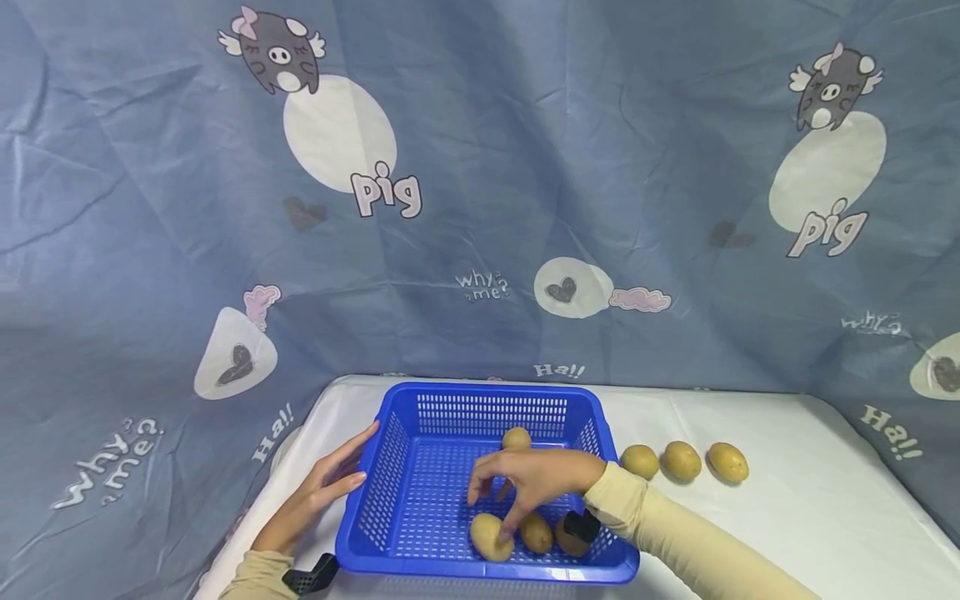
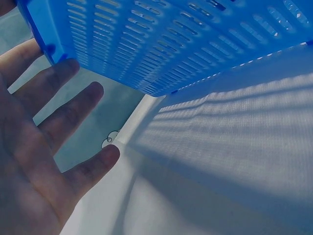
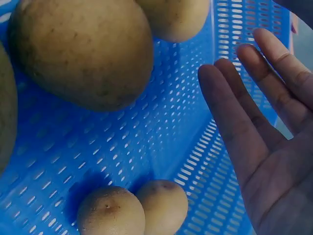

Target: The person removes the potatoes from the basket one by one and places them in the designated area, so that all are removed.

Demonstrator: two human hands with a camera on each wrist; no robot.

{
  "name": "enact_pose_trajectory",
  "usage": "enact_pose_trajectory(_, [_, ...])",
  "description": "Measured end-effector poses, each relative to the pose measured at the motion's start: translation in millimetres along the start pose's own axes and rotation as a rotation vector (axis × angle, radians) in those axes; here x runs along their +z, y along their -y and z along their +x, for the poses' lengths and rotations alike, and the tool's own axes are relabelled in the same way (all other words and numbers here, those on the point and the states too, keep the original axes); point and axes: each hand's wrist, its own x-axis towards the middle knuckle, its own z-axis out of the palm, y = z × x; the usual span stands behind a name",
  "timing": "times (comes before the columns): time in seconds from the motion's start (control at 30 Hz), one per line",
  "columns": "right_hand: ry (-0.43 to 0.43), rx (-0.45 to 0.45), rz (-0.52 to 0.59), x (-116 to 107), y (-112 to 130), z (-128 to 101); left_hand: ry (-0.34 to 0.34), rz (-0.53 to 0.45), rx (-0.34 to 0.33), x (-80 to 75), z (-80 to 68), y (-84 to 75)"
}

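blue plastic basket (image 1: pixel 420 467) sits on a white-covered counter (image 1: pixel 810 500), slotted walls all round, near the front edge. the left hand (image 1: pixel 322 492) is laid against the basket's left outer wall with the fingers straight and spread, just touching the rim corner, not gripping anything. the left wrist view shows the same thing: flat open palm (image 2: pixel 34 161), fingertips up against the blue wall (image 2: pixel 161 44).

the right hand (image 1: pixel 528 483) is down inside the basket, fingers loosely spread and pointing down, hovering right over the potatoes at the front. one fingertip looks like it touches the front-left potato (image 1: pixel 491 537), but i can't say for sure from the head view. in the right wrist view the palm (image 3: pixel 274 161) is open, fingers straight, nothing in it.

four potatoes are in the basket: that front-left one, a second (image 1: pixel 537 533) just beside it, a third (image 1: pixel 572 542) partly hidden behind a black wrist strap (image 1: pixel 582 525), and one (image 1: pixel 516 438) at the back wall. three more potatoes (image 1: pixel 682 461) sit in a row on the counter just right of the basket.

behind it all hangs a blue-grey cartoon pig cloth (image 1: pixel 225 208).
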Motion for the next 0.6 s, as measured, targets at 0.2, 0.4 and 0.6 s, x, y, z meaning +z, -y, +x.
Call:
enact_pose_trajectory(0.2, [0.030, 0.043, -0.047, 4, -1, 5, 0.000, -0.010, -0.003, 0.5, 1.3, -1.4])
enact_pose_trajectory(0.4, [0.077, 0.087, -0.031, 10, -4, 8, 0.005, 0.002, 0.028, 0.2, 1.0, 0.5])
enact_pose_trajectory(0.6, [0.106, 0.073, -0.109, 16, -7, 13, 0.001, 0.017, 0.016, 1.3, 0.1, 2.1])
